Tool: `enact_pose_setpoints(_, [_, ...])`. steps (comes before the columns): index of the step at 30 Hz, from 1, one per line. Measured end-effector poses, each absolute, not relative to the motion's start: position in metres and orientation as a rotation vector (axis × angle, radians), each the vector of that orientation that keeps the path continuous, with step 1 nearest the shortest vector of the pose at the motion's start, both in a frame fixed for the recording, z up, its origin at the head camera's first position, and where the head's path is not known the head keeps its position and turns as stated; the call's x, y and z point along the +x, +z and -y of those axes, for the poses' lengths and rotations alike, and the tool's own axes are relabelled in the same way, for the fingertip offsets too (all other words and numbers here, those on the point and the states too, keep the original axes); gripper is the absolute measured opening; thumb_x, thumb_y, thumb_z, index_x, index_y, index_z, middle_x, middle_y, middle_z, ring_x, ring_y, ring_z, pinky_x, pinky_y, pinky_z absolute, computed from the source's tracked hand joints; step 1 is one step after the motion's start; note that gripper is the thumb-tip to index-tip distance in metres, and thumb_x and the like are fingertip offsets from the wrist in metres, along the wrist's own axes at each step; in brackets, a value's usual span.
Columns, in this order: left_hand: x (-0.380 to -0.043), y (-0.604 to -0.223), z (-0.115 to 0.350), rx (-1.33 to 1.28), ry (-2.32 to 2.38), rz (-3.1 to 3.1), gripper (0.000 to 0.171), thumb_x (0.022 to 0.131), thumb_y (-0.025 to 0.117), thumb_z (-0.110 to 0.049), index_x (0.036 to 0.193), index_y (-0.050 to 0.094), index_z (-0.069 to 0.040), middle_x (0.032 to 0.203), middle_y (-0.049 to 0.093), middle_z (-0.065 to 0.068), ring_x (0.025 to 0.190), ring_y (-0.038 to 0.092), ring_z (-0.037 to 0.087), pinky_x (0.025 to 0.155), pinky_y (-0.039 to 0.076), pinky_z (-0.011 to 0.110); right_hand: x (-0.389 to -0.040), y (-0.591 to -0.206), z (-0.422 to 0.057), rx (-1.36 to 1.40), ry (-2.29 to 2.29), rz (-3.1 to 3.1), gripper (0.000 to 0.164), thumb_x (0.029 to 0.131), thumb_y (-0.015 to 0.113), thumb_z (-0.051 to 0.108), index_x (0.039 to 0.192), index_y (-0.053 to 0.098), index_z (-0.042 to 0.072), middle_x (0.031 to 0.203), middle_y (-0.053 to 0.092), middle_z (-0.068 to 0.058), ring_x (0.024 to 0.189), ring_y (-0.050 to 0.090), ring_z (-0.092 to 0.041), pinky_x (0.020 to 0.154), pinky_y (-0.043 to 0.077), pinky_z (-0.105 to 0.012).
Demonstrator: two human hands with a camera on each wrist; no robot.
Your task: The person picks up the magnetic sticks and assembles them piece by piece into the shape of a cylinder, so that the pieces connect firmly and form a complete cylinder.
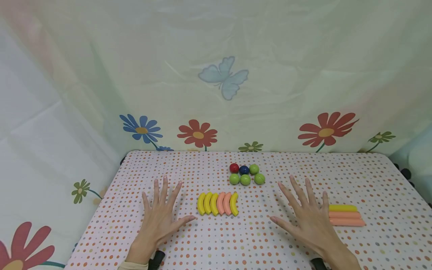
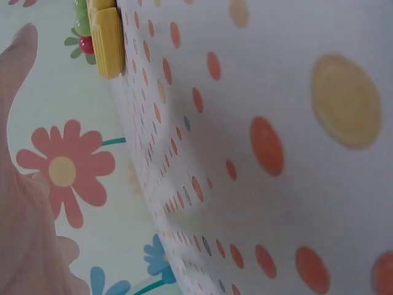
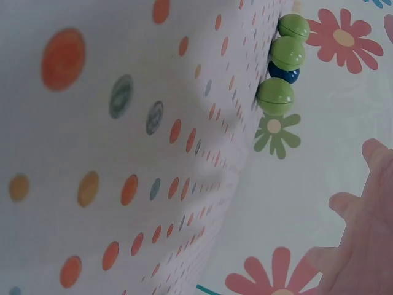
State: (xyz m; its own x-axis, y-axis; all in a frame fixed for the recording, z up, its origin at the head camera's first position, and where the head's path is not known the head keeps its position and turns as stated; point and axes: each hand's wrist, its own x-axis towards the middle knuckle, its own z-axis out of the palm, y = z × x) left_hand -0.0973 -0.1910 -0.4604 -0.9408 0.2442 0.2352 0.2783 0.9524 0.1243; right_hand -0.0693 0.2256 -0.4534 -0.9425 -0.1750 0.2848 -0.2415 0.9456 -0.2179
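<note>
My left hand [image 1: 158, 219] is spread over the dotted table, holding nothing, left of a row of curved arch-like pieces. That row has several yellow pieces [image 1: 201, 204] and two pink ones [image 1: 221, 203] standing side by side. On the right, my right hand [image 1: 310, 223] is also spread and holds nothing. It overlaps the left ends of a yellow stick [image 1: 344, 208] and two pink sticks [image 1: 347, 215]. Behind the curved row sit a red ball [image 1: 234, 168], a dark blue ball [image 1: 244, 170] and several green balls [image 1: 245, 180], in two rows. The right wrist view shows green balls [image 3: 276, 96] too.
A white table [image 1: 256, 247] with colored dots carries everything. Behind it hangs a pale curtain [image 1: 270, 75] printed with flowers and a butterfly, which also runs along the left side. Dark round objects [image 1: 405, 173] show past the table's right edge.
</note>
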Motion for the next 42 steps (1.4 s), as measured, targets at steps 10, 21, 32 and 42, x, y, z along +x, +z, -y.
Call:
enact_pose_setpoints(10, [-0.100,-0.460,0.190,-0.411,-0.292,2.835,0.096,0.091,0.065,-0.069,0.165,0.031,-0.016,0.171,0.016,0.024,0.156,0.016,0.049,0.114,0.020,0.080,-0.073,-0.453,-0.222,0.296,0.427,2.822,0.101,0.087,0.073,0.064,0.167,0.023,0.029,0.175,0.008,-0.012,0.158,-0.005,-0.047,0.111,0.006,-0.085])
enact_pose_setpoints(21, [-0.106,-0.451,0.168,-0.328,-1.144,2.771,0.053,0.101,0.071,-0.013,0.148,0.051,0.002,0.135,0.058,0.019,0.119,0.061,0.035,0.090,0.059,0.043,-0.085,-0.438,-0.183,0.301,1.104,2.767,0.063,0.087,0.083,0.003,0.143,0.054,-0.002,0.140,0.052,-0.025,0.122,0.058,-0.046,0.093,0.054,-0.062])
enact_pose_setpoints(32, [-0.113,-0.451,0.145,-0.197,-1.461,2.849,0.039,0.094,0.072,-0.001,0.131,0.063,0.007,0.121,0.061,0.018,0.101,0.062,0.024,0.075,0.055,0.026,-0.102,-0.450,-0.119,0.148,1.568,2.814,0.052,0.086,0.078,-0.003,0.134,0.060,-0.010,0.120,0.062,-0.017,0.082,0.060,-0.012,0.065,0.052,-0.021])
enact_pose_setpoints(42, [-0.122,-0.454,0.131,-0.137,-1.372,2.883,0.031,0.092,0.074,-0.001,0.121,0.067,0.007,0.109,0.063,0.012,0.095,0.059,0.021,0.080,0.052,0.029,-0.109,-0.448,-0.103,0.095,1.508,2.864,0.055,0.086,0.077,0.000,0.136,0.059,-0.014,0.117,0.061,-0.018,0.081,0.059,-0.014,0.063,0.049,-0.023])
